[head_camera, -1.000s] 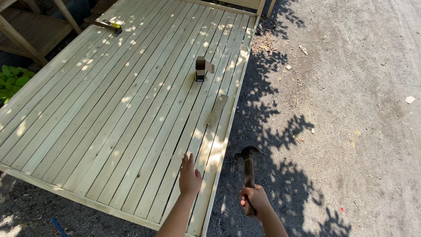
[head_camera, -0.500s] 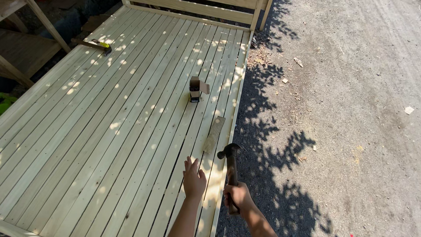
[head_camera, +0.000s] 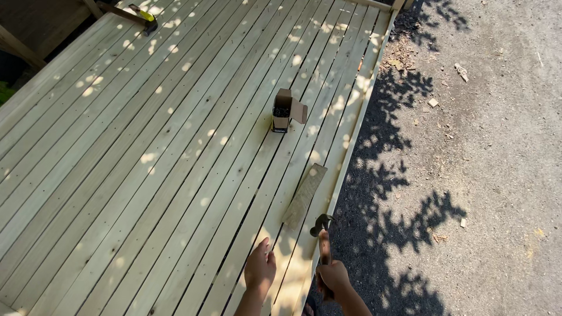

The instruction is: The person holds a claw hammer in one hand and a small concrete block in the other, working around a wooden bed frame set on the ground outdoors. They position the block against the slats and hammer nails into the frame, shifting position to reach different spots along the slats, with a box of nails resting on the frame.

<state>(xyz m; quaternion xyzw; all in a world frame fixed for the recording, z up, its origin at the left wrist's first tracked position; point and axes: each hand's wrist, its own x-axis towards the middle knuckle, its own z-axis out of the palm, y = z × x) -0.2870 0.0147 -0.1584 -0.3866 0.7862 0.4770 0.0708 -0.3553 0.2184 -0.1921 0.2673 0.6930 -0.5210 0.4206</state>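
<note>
Near the deck's (head_camera: 146, 175) right edge, right hand (head_camera: 333, 278), fingers clamped on a hammer (head_camera: 323, 237); left hand (head_camera: 259, 270) rests flat, fingers together, beside a short board (head_camera: 305, 196).

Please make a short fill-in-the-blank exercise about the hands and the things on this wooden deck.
1. The right hand grips a wooden-handled ____.
2. The left hand rests flat on the pale ____ deck boards.
3. The small brown cardboard box stands with its flap ____.

Missing words: hammer; wooden; open

Outdoor build site: unfinished pale slatted timber deck (head_camera: 146, 164) w/ open cardboard nail box (head_camera: 284, 111), beside grey gravel ground (head_camera: 492, 146).
</note>
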